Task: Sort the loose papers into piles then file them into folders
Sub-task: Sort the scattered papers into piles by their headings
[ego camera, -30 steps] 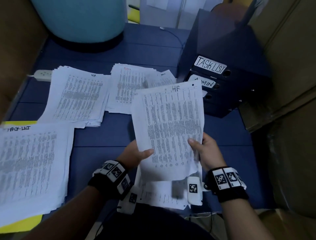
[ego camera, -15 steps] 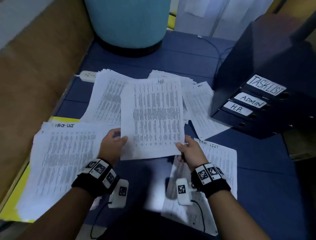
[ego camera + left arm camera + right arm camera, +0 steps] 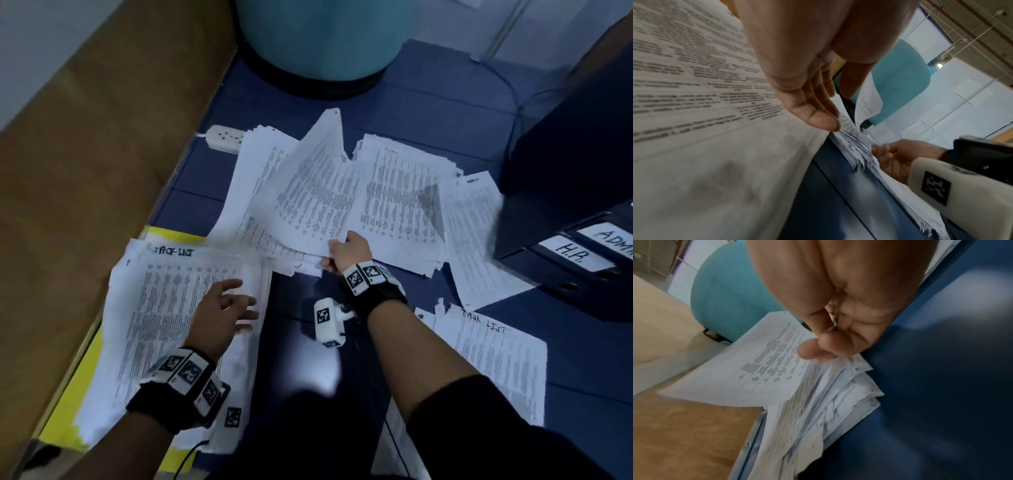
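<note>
Papers, white sheets full of small black print, lie in piles on the dark blue floor (image 3: pixel 212 205). One printed white sheet (image 3: pixel 308 192) is pinched at its near corner in the grip of the right hand (image 3: pixel 349 253), over the far middle pile of white papers (image 3: pixel 260 219). This sheet bends upward. The left hand (image 3: pixel 219 308) hovers with loose, spread fingers over the near left pile marked "TASK LIST" (image 3: pixel 164 308), holding nothing. Dark binders labelled "H.R." (image 3: pixel 572 257) and "ADMIN" sit at the right. A round teal stool (image 3: pixel 325 34) stands far behind the piles.
</note>
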{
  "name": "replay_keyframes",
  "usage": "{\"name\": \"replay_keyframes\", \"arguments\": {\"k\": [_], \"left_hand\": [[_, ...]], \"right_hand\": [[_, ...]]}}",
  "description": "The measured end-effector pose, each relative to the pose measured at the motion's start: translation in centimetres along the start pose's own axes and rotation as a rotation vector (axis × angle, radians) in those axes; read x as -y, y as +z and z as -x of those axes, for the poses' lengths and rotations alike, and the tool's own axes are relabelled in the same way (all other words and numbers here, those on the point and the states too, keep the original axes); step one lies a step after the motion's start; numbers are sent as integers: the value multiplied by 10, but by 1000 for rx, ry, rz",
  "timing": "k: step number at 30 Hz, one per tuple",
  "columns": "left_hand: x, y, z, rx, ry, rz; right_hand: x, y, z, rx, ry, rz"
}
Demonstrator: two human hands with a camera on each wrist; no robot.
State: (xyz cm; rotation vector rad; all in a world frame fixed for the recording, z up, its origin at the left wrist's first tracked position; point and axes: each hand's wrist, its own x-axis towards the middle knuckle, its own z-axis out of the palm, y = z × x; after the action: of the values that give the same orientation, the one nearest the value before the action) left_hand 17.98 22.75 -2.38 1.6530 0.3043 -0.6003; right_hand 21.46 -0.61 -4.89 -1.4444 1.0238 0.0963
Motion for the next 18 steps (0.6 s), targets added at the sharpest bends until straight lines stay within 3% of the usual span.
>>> {"name": "replay_keyframes", "arguments": {"k": [5, 18], "left_hand": [[8, 10, -3, 21, -19, -52], [4, 29, 25, 75, 37, -98]], "right_hand": [[-3, 15, -7, -24, 34, 24], [-17, -16, 3, -18, -157, 487]]}}
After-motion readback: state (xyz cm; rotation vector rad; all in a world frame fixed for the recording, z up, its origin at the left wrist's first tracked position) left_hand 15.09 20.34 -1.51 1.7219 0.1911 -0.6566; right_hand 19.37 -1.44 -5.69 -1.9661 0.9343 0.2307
